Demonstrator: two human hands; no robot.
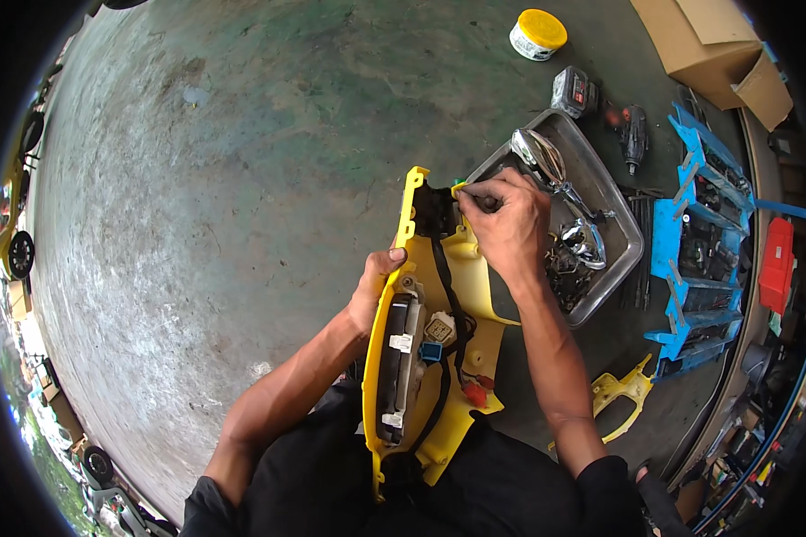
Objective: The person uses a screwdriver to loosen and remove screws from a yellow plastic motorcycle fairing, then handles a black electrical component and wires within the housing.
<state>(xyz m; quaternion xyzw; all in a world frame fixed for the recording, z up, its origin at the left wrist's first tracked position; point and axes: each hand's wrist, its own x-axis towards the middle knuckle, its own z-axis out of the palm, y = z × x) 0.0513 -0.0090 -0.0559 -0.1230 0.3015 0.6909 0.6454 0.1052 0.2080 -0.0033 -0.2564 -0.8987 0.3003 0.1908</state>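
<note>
A yellow scooter plastic cover (pixel 480 300) rests upright against my lap, its hollow inner side toward me. Built into its left side is a dark instrument cluster (pixel 394 367). Black wiring runs down the inside, past a white connector (pixel 440 328), a blue connector (pixel 432 351) and a red part (pixel 476 392). My left hand (pixel 376 285) is closed round the cover's left edge, thumb on the rim. At the top right corner my right hand (pixel 509 219) is closed in a pinch, close to a small green piece (pixel 458 186). What sits between those fingertips is hidden.
Right of the cover lies a metal tray (pixel 634 234) with chrome mirrors (pixel 539 154) and small parts. Beyond are a yellow-lidded tub (pixel 539 34), a battery pack (pixel 575 92), a power tool (pixel 634 139), a blue toolbox (pixel 667 237), a red case (pixel 776 267) and a cardboard box (pixel 703 54).
</note>
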